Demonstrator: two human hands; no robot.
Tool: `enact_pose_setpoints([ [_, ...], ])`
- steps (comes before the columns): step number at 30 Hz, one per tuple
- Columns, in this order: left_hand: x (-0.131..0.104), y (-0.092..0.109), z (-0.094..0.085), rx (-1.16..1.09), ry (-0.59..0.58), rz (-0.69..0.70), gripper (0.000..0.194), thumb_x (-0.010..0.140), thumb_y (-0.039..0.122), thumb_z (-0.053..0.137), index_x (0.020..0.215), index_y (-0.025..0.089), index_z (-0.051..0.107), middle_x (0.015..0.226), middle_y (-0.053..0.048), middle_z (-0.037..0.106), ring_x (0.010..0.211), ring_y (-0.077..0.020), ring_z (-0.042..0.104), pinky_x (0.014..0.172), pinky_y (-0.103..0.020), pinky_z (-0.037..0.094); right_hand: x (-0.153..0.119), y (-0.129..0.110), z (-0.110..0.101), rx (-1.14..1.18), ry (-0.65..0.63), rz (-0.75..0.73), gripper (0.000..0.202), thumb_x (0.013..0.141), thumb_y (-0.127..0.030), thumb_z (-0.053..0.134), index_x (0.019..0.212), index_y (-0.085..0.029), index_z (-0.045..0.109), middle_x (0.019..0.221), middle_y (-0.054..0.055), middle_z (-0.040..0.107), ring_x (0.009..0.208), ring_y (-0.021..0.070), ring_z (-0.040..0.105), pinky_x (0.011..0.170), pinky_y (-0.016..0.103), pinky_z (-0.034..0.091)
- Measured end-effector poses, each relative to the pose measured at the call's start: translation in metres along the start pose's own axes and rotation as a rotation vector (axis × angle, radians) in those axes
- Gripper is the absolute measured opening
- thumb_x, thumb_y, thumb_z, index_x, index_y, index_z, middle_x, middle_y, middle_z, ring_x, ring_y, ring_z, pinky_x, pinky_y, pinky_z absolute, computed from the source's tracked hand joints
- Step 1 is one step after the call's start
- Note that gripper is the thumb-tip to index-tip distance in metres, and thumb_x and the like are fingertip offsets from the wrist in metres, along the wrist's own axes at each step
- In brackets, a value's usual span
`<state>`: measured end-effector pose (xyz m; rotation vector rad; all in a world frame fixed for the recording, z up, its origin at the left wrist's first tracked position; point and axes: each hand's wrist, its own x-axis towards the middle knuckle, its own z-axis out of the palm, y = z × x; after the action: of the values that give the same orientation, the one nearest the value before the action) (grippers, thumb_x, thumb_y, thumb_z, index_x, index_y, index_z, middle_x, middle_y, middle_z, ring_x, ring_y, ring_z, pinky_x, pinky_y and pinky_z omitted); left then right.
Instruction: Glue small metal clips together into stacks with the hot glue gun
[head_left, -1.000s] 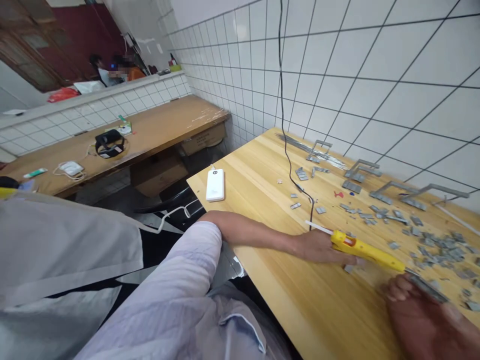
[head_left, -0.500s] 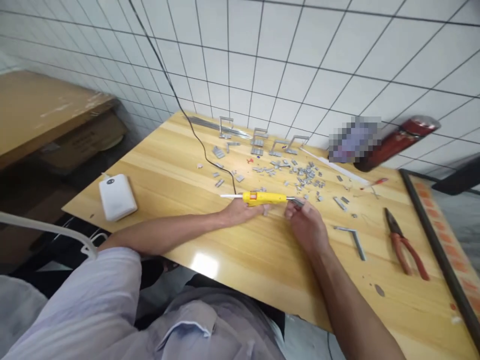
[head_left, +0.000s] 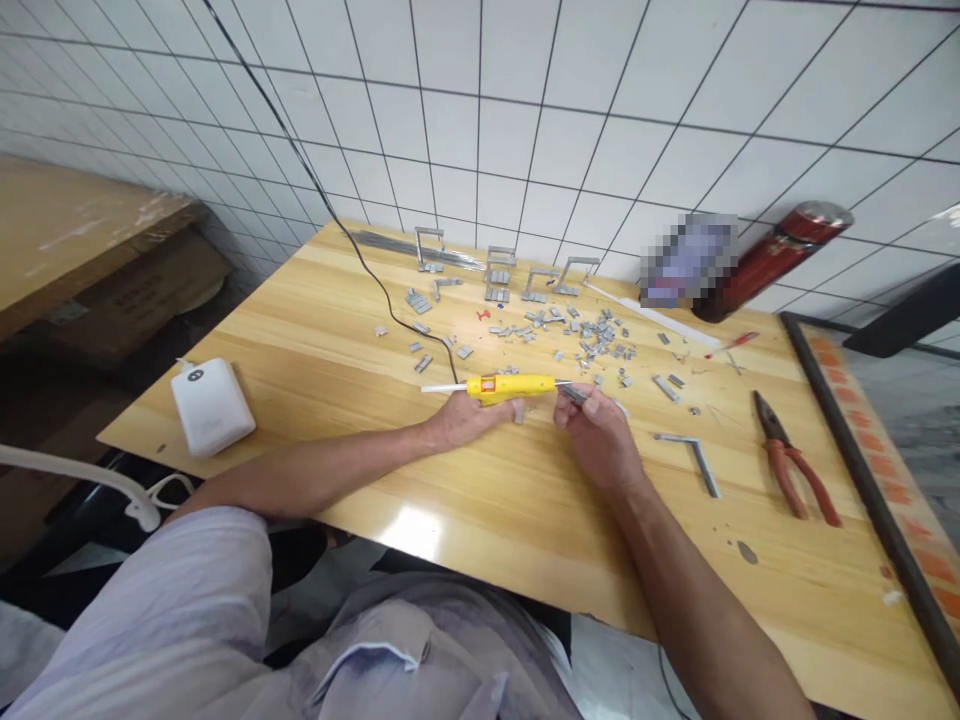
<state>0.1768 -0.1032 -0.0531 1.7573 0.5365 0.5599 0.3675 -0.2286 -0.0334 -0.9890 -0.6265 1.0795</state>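
Spanning the gap between the two hands, the yellow glue gun (head_left: 517, 386) lies with its long axis nearly level across the view, nozzle toward the right. The left hand (head_left: 461, 420) is closed around its grip; the right hand (head_left: 604, 430) pinches a grey strip (head_left: 574, 394) directly at the nozzle, slanting down to the right. The right hand is thus the nearer to the tip; whether tip and strip touch cannot be told. A white glue stick (head_left: 442, 388) projects from the gun's rear. Beyond the hands, loose grey pieces (head_left: 604, 340) are scattered over the wooden table (head_left: 315, 330); farther off, bracket-like grey frames (head_left: 499, 275) stand near the tiled wall (head_left: 450, 130). Compared with the frame one second earlier, the view has swung rightward: the pliers (head_left: 787, 460) and the red flask (head_left: 780, 255) now appear, and the hands have moved from the right edge toward the centre. The nozzle-to-strip arrangement is essentially unchanged.
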Motion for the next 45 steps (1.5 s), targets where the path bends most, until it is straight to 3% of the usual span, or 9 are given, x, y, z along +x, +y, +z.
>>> enact_pose_setpoints([
  [4,0.0001,-0.0016,0.0008,0.008,0.019,-0.005,0.037,0.094,0.049,0.067,0.106,0.017,0.078,0.113,-0.008,0.081,0.109,-0.0248,0.074,0.102,-0.036,0.058,-0.0003,0.0006,0.0002,0.010,0.009,0.010,0.039,0.066,-0.052,0.094,0.093,-0.024,0.085,0.082,0.003,0.072,0.071,0.0159,0.056,0.066,0.031,0.045],
  [14,0.0001,-0.0050,0.0008,0.027,0.006,-0.016,0.037,0.097,0.051,0.063,0.093,0.017,0.078,0.107,-0.006,0.081,0.106,-0.0224,0.073,0.104,-0.034,0.057,-0.0007,-0.0005,0.0018,-0.023,0.008,-0.008,0.039,0.068,-0.053,0.092,0.094,-0.024,0.084,0.080,0.003,0.070,0.070,0.0165,0.054,0.064,0.032,0.046],
  [21,-0.0005,-0.0040,0.0007,0.043,0.000,-0.019,0.031,0.095,0.046,0.066,0.098,0.018,0.079,0.113,-0.005,0.081,0.111,-0.0228,0.073,0.108,-0.035,0.056,-0.0003,0.0003,0.0003,-0.037,0.002,-0.013,0.034,0.073,-0.050,0.088,0.094,-0.024,0.081,0.084,0.003,0.070,0.071,0.0168,0.055,0.065,0.033,0.046],
  [26,0.0000,-0.0033,0.0019,0.007,0.008,-0.042,0.037,0.097,0.051,0.064,0.092,0.017,0.078,0.105,-0.006,0.081,0.104,-0.0221,0.074,0.104,-0.034,0.058,-0.0006,-0.0003,0.0005,-0.061,-0.001,-0.024,0.034,0.074,-0.049,0.085,0.096,-0.024,0.081,0.082,0.003,0.069,0.070,0.0177,0.054,0.065,0.034,0.046],
  [33,-0.0001,0.0002,0.0006,0.032,-0.008,-0.044,0.029,0.095,0.043,0.065,0.089,0.018,0.078,0.106,-0.004,0.081,0.105,-0.0219,0.073,0.106,-0.034,0.056,-0.0008,-0.0008,0.0015,-0.030,0.013,-0.016,0.034,0.072,-0.050,0.087,0.094,-0.025,0.082,0.081,0.003,0.070,0.070,0.0176,0.053,0.066,0.034,0.045],
  [40,-0.0002,0.0029,0.0032,-0.021,0.056,-0.106,0.036,0.093,0.050,0.069,0.099,0.016,0.078,0.103,-0.006,0.082,0.101,-0.0231,0.074,0.101,-0.035,0.059,-0.0017,-0.0010,0.0025,-0.044,0.004,-0.032,0.036,0.073,-0.052,0.085,0.096,-0.024,0.082,0.083,0.004,0.069,0.072,0.0184,0.053,0.067,0.035,0.043],
  [45,-0.0007,0.0021,0.0036,-0.008,0.030,-0.067,0.038,0.095,0.052,0.066,0.095,0.017,0.078,0.100,-0.005,0.081,0.099,-0.0216,0.074,0.101,-0.033,0.059,-0.0020,-0.0012,0.0035,-0.034,0.005,-0.042,0.034,0.074,-0.051,0.086,0.095,-0.024,0.083,0.082,0.003,0.067,0.071,0.0169,0.052,0.066,0.034,0.043],
])
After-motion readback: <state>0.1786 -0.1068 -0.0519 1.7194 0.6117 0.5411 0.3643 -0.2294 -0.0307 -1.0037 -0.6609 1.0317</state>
